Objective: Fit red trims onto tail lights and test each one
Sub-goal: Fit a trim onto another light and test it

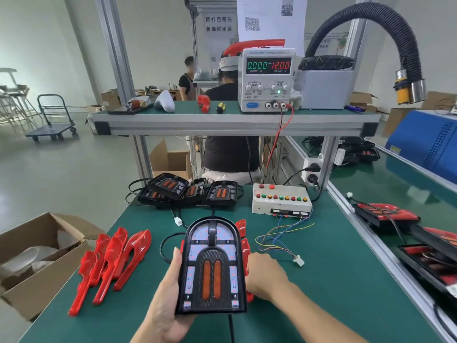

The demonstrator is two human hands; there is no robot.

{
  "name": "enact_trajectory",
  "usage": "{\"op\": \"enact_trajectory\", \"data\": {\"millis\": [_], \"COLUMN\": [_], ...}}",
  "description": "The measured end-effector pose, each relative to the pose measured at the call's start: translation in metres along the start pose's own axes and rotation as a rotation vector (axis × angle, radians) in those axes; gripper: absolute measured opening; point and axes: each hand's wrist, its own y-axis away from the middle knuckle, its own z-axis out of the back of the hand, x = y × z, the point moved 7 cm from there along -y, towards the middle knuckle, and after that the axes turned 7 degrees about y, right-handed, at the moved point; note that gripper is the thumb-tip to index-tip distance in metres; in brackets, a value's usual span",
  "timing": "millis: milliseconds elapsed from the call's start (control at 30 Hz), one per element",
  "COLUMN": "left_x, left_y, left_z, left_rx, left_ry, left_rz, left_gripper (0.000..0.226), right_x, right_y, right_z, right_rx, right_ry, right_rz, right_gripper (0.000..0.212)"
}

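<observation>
My left hand (165, 300) grips a black tail light (213, 266) by its left edge and lower corner, holding it face up above the green bench. The light has two orange strips and pale panels with red dots. My right hand (265, 274) reaches behind the light's right edge onto a red trim (243, 246) lying there; the fingertips are hidden, so I cannot see whether they grip it. Another red trim (241, 226) lies just beyond. Several loose red trims (111, 261) lie to the left. More black tail lights (188, 190) are stacked at the back.
A white test box (282, 200) with coloured buttons stands at the back right, its loose wires and white connector (299, 260) trailing on the mat. A power supply (268, 79) on the shelf reads 12.00. An open cardboard box (37, 258) stands left; finished lights (388, 214) lie right.
</observation>
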Motion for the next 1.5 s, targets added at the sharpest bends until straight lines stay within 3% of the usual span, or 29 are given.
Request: {"op": "enact_trajectory", "data": {"millis": [133, 333, 600, 733, 800, 900, 1167, 1267, 1400, 1500], "left_x": [0.012, 0.034, 0.052, 0.064, 0.07, 0.079, 0.086, 0.087, 0.086, 0.086], "left_y": [-0.006, -0.021, -0.048, -0.061, -0.066, -0.072, -0.078, -0.079, -0.08, -0.079], "left_z": [-0.012, -0.027, -0.052, -0.066, -0.065, -0.058, -0.047, -0.045, -0.045, -0.045], "left_rx": [0.003, -0.074, -0.1, -0.088, -0.073, -0.062, -0.07, -0.069, -0.083, -0.092], "left_ry": [0.005, -0.044, -0.121, -0.195, -0.21, -0.211, -0.204, -0.185, -0.172, -0.172], "left_rz": [-0.01, -0.053, -0.073, -0.069, -0.061, -0.043, -0.074, -0.079, -0.096, -0.105], "left_gripper": [0.075, 0.067, 0.061, 0.065, 0.067, 0.071, 0.078, 0.078, 0.078, 0.078], "right_x": [-0.023, -0.079, -0.101, -0.093, -0.09, -0.086, -0.071, -0.065, -0.061, -0.062], "right_y": [0.004, 0.043, 0.07, 0.068, 0.066, 0.068, 0.067, 0.069, 0.07, 0.069], "right_z": [0.004, 0.032, 0.037, 0.039, 0.038, 0.036, 0.018, 0.019, 0.024, 0.024], "right_rx": [0.045, -0.221, -0.457, -0.587, -0.645, -0.754, -0.941, -1.013, -1.063, -1.075], "right_ry": [-0.1, -0.342, -0.775, -0.855, -0.823, -0.729, -0.554, -0.363, -0.036, 0.039], "right_rz": [-0.084, -0.07, -0.054, -0.064, -0.08, -0.114, -0.211, -0.168, -0.125, -0.114], "right_gripper": [0.04, 0.011, 0.009, 0.012, 0.003, 0.014, 0.004, 0.008, 0.031, 0.026]}}
